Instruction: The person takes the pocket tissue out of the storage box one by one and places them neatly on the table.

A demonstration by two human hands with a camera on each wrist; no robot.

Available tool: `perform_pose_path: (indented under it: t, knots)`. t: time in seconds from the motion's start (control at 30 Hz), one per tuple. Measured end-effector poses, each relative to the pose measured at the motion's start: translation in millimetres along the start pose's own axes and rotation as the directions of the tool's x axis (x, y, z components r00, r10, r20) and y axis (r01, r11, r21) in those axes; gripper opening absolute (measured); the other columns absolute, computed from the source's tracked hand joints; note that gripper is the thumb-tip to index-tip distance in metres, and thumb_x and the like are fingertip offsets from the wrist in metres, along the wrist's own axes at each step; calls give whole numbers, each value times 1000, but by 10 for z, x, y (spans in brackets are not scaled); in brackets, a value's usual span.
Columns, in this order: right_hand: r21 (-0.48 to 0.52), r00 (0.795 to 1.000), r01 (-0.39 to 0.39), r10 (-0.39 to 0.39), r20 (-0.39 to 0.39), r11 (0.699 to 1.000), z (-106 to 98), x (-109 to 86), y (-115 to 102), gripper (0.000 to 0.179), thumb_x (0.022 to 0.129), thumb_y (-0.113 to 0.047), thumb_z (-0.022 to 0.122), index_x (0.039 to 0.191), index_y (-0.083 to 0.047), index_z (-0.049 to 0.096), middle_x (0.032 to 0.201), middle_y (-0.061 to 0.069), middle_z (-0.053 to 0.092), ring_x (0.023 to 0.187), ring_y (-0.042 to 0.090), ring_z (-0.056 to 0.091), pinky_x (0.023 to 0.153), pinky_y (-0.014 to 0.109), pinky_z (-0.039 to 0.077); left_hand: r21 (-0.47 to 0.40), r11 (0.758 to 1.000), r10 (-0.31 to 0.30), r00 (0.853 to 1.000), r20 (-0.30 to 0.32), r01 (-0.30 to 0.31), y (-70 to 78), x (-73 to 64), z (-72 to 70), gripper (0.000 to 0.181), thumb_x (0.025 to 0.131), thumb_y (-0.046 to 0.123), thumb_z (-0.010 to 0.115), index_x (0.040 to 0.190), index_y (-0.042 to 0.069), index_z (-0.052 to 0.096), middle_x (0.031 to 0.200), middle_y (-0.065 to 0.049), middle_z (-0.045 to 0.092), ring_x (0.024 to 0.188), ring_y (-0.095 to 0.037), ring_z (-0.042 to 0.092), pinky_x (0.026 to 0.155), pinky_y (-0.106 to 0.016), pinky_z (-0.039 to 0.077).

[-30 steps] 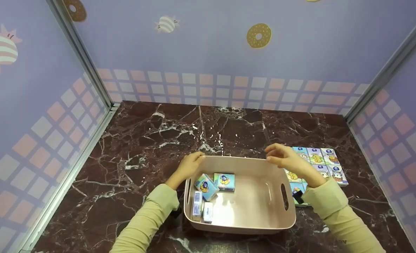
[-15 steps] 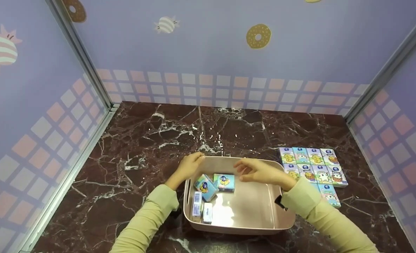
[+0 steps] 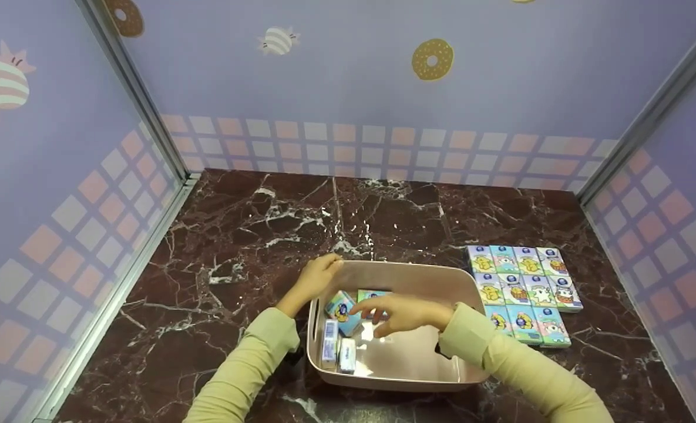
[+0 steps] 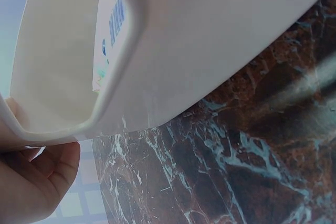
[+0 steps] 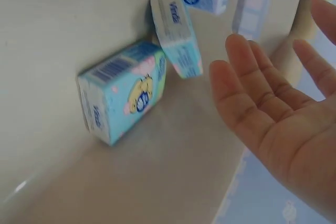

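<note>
A pale pink plastic bin (image 3: 436, 282) stands on the dark marble table. My left hand (image 3: 315, 279) grips its far left corner, fingers curled over the rim beside the handle hole in the left wrist view. My right hand (image 3: 406, 311) is inside the bin, fingers loosely spread and holding nothing. Its fingertips overlap a slanted blue tissue pack (image 3: 339, 308) in the head view. Another blue tissue pack (image 3: 374, 294) lies partly hidden behind this hand. Two more packs stand at the near left, a lilac one (image 3: 329, 341) and a white-sided one (image 3: 348, 355).
Right of the bin, several tissue packs (image 3: 518, 288) lie in close rows on the marble table (image 3: 254, 235). Purple panels with a tiled pattern enclose the table at the back (image 3: 348, 88), left (image 3: 48, 176) and right (image 3: 676, 205).
My right hand has moved left from over the bin's right rim, down toward the packs at the left inside. The left hand and the bin have stayed in place.
</note>
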State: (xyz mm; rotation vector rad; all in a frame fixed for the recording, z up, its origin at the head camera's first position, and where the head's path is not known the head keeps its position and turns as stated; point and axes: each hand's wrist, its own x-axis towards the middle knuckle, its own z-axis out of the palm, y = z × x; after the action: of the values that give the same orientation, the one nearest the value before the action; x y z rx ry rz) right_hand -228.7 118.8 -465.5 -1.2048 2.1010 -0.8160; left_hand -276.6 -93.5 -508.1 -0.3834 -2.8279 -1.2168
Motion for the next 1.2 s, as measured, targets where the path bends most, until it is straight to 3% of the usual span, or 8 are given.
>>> perform_pose_path:
  t: [0.17,0.33,0.47,0.73,0.83,0.97,1.07,1.2]
  knots:
    - [-28,994,71,-69,80,997,124,114,25,57,74,3,60,127,-6,43,118,18,52,100,33,53,82,32,47,-7,1000,1,1000,1,-1,7,-1,-4,20,90,21,47,91,7,61,83,-8,63,73,-21,55,70,-36,44]
    - [-119,988,97,-81,133,988,222,200,60,55,73,1,61,125,-6,46,116,17,54,102,28,53,82,27,46,-2,1000,-1,1000,-6,1,4,0,1,20,90,21,47,91,7,61,81,-9,63,73,-21,55,70,-37,44]
    - [-162,982,113,-86,167,980,300,263,82,55,72,2,63,124,-6,48,111,13,57,92,22,57,77,20,46,-1,1000,0,1000,-9,0,3,1,4,22,90,21,47,94,5,61,86,-10,64,76,-23,56,72,-39,44]
    - [-234,988,117,-89,129,965,374,318,112,32,73,-5,66,104,-7,59,89,8,62,71,8,54,64,10,40,-11,999,-32,999,7,32,-4,2,-1,21,90,22,47,93,8,61,82,-7,63,73,-20,53,72,-38,43]
    - [-156,994,63,-48,94,986,329,299,129,27,73,-6,66,99,-6,58,91,8,62,74,6,52,68,15,44,-10,1000,-27,1000,8,27,-3,0,-4,20,90,22,47,93,8,61,84,-7,64,75,-21,55,72,-38,43]
    - [82,998,-59,56,38,995,220,247,162,24,73,-3,65,95,-4,55,92,9,60,78,10,53,68,22,46,-4,1000,-20,1000,3,20,0,-1,-7,21,90,23,47,94,9,61,82,-7,63,74,-21,55,72,-38,43]
    - [254,990,-139,143,0,957,129,206,204,24,74,-4,64,95,-3,53,88,5,58,73,11,52,61,26,45,-4,1000,-19,1000,1,19,0,-2,-7,21,90,23,46,94,9,61,80,-7,62,72,-20,53,70,-38,43]
    - [405,973,-193,226,-36,894,8,152,255,24,77,-8,62,97,-4,51,84,0,56,70,11,53,58,32,47,-13,1000,-22,1000,-3,22,-11,0,0,20,90,23,47,93,9,61,80,-6,62,71,-19,52,69,-36,43]
